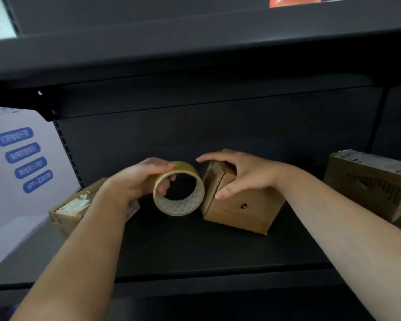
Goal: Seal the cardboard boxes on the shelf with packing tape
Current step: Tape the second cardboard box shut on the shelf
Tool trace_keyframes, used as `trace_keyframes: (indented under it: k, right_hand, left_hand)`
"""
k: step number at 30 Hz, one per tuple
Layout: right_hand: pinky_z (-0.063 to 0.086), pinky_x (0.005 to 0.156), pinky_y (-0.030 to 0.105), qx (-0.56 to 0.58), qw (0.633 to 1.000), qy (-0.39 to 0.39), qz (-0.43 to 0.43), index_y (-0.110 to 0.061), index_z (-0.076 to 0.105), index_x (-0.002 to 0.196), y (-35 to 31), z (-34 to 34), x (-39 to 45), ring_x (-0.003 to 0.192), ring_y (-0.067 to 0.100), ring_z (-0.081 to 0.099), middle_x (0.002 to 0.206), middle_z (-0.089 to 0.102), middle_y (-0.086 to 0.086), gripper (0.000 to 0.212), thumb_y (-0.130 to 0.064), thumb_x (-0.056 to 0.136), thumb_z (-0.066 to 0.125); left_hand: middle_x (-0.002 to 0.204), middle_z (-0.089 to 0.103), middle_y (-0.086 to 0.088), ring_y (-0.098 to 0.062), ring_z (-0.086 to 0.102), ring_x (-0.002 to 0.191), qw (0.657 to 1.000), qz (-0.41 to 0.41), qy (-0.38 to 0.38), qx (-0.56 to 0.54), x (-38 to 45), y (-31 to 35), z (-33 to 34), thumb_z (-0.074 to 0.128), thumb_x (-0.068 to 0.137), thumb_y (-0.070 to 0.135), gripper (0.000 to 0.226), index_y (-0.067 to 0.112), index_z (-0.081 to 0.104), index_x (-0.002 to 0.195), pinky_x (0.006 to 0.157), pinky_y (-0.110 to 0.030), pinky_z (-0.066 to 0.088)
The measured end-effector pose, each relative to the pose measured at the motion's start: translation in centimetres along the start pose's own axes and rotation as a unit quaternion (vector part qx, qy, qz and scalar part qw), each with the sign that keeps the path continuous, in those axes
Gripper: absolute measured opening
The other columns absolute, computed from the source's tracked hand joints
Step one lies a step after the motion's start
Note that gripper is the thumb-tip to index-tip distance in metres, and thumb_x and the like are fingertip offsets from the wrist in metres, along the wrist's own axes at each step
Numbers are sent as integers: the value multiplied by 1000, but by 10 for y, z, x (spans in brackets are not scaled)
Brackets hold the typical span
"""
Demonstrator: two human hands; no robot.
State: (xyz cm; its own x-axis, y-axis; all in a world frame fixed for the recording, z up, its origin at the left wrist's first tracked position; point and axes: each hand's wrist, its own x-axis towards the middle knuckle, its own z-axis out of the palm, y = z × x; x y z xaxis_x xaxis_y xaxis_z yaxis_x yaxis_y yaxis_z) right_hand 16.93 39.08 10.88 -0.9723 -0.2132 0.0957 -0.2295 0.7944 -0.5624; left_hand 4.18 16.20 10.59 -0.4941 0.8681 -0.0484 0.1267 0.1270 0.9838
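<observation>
Your left hand (134, 181) has its fingers curled round a roll of packing tape (178, 188): the thumb lies over the top of the yellowish outer band, and the fingertips show inside the core. You hold the roll upright, its open ring facing you, above the dark shelf (195, 246) and just left of the middle cardboard box (241, 205).

Your right hand (239, 172) is spread over that box. The fingers drape across its top far edge, with the forefinger reaching left toward the roll, and the thumb presses on the near face beside the flap seam. The box sits tilted, one corner toward you, with a small dark hole in its near face. Roll and box stand just beside each other; whether they touch, you cannot tell.

To the left, partly hidden behind your left forearm, lies a second cardboard box (72, 207) with a worn white label. At the far right of the shelf sits a third cardboard box (368, 181) with dark print on its side. Beyond the shelf's left upright stands a white panel (21, 163) with blue labels.
</observation>
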Motion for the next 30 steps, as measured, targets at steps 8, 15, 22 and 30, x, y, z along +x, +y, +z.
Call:
trace_keyframes:
  k: [8, 15, 22, 30]
  right_hand:
    - [52, 81, 26, 252, 958, 122, -66, -47, 60, 112, 14, 8, -16, 104, 9, 60, 117, 58, -9, 62, -40, 54, 79]
    - [52, 72, 26, 392, 896, 193, -79, -36, 68, 93, 40, 25, -25, 92, 15, 64, 107, 60, 0, 41, -33, 53, 77]
    - [48, 73, 16, 278, 952, 131, -8, -39, 64, 103, 47, 2, -51, 101, 6, 59, 110, 60, -18, 56, -36, 52, 86]
    - [17, 98, 28, -222, 971, -69, 49, -41, 16, 143, -32, -24, 4, 137, 17, 19, 154, 19, -8, 105, -60, 59, 76]
  left_hand:
    - [38, 42, 3, -7, 37, 33, 993, -26, 49, 107, 3, 24, 2, 63, 70, 49, 33, 16, 69, 65, 36, -18, 35]
    - [45, 50, 8, -3, 43, 38, 979, -66, 49, 187, 10, 8, -2, 80, 46, 59, 47, 21, 76, 73, 37, -16, 35]
    - [54, 59, 8, -2, 50, 44, 958, -111, 64, 257, 45, 2, 38, 71, 75, 43, 18, 26, 75, 70, 40, -17, 39]
    - [55, 59, 6, -8, 51, 52, 944, -96, 71, 308, 53, 12, 51, 70, 76, 32, 14, 20, 74, 72, 43, -19, 41]
